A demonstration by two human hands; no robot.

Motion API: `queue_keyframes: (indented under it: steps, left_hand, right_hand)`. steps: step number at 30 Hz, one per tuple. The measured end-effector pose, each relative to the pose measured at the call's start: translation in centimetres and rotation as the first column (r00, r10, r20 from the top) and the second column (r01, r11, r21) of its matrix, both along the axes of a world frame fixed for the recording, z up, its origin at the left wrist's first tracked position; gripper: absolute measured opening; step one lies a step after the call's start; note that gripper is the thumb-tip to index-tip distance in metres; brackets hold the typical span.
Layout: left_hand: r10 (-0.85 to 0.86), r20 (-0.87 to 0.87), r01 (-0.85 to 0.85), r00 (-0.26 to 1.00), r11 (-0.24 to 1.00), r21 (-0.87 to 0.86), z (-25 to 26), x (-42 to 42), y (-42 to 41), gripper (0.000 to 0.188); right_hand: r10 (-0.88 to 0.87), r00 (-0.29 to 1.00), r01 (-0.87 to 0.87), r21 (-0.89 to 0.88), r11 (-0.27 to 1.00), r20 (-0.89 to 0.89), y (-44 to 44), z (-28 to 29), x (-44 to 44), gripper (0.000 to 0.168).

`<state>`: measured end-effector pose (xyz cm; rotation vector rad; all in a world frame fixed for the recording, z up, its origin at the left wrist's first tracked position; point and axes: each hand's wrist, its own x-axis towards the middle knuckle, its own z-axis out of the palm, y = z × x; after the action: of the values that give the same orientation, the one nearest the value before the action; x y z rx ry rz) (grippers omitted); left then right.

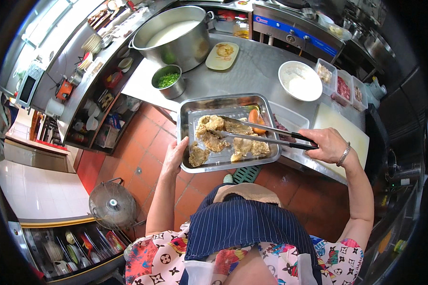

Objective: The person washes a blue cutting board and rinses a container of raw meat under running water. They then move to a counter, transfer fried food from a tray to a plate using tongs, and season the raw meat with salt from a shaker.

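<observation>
My left hand [174,155] grips the near left rim of a rectangular stainless-steel tray [185,107], thumb over the edge. In my right hand [326,146] is a pair of metal tongs [267,128] with black handles, reaching across the tray's right side. The tong tips meet a piece of golden fried food [210,124], perhaps breaded meat; whether they grip it firmly I cannot tell. More fried pieces [249,148] lie in the tray, along with an orange piece of food [256,119] at the back right.
On the steel table [258,67] stand a large stockpot [189,50] of pale liquid, a steel pot of chopped greens [168,80], an oval plate [222,56], a white bowl of flour-like powder [299,83] and raw-food containers [343,87]. A cutting board [342,131] lies right. A fan [113,203] stands at left.
</observation>
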<state>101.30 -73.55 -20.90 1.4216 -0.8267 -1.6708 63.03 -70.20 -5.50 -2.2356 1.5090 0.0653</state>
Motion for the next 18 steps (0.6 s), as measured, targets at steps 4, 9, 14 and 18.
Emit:
queue_keyframes:
  steps: [4,9,14,18]
  left_hand:
    - [0.021,-0.004,-0.021,1.000,1.000,-0.004,-0.9,1.0,-1.5,0.031]
    - [0.027,-0.013,-0.027,1.000,0.999,-0.035,-2.3,2.5,-3.7,0.031]
    - [0.066,0.013,-0.065,0.998,0.997,-0.051,-3.0,2.4,-4.5,0.031]
    - [0.085,-0.038,-0.087,0.996,0.995,-0.042,-4.3,2.3,-4.9,0.033]
  right_hand:
    - [0.000,0.998,-0.004,-0.075,0.997,-0.064,-1.5,-1.7,1.2,0.050]
    - [0.056,0.986,-0.099,-0.281,0.955,-0.157,-2.9,-3.1,3.7,0.057]
    - [0.093,0.976,-0.149,-0.292,0.945,-0.195,-4.7,-3.7,4.8,0.057]
    - [0.166,0.961,-0.230,-0.302,0.925,-0.221,-7.0,-4.0,4.7,0.053]
